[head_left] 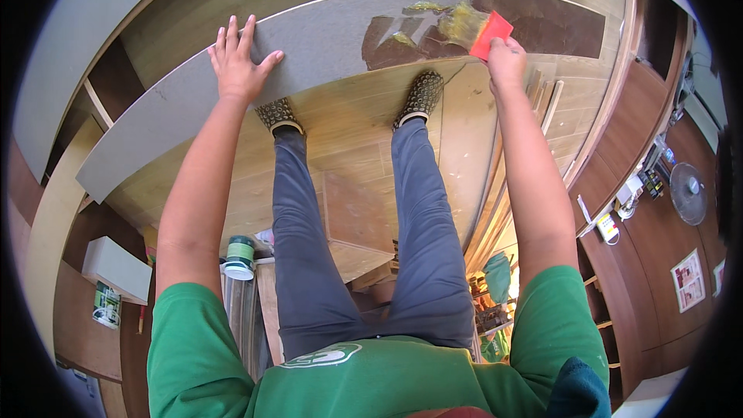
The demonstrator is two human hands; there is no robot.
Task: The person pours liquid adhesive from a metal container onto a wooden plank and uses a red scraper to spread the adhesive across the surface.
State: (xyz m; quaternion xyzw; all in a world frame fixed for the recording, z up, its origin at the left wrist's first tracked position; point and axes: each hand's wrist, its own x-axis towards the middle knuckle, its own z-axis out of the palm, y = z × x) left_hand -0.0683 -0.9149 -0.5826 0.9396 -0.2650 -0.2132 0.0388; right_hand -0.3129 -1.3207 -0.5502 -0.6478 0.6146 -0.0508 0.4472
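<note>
- Currently, the left hand [238, 70] is spreading its fingers wide near the far edge of a long, curved grey panel [309, 42], its fingertips reaching that edge and its thumb resting on the grey face; it is grasping nothing.
- The left forearm is stretching forward from the lower edge of the view and leaning slightly inward, with the palm facing down.
- The right hand [507, 62] is gripping a red scraper [493, 34] by its near side, its fingers closing around the corner.
- The right arm is also reaching forward, its forearm tilting a little to the left toward the panel.
- The scraper is sitting over the right part of the panel, its left edge meeting a yellowish, glossy smear [461, 25].
- Dark brown patches [553, 23] are showing on the panel to both sides of that smear, the larger one running toward the right end.
- A green-and-white tub [240, 257] is standing beside the person's left leg; its contents are staying out of sight.
- A white box [118, 271] is resting at the far left, and what it is holding cannot be told.
- Both patterned shoes [419, 98] are planting themselves on the wooden floor [348, 135], just below the panel.
</note>
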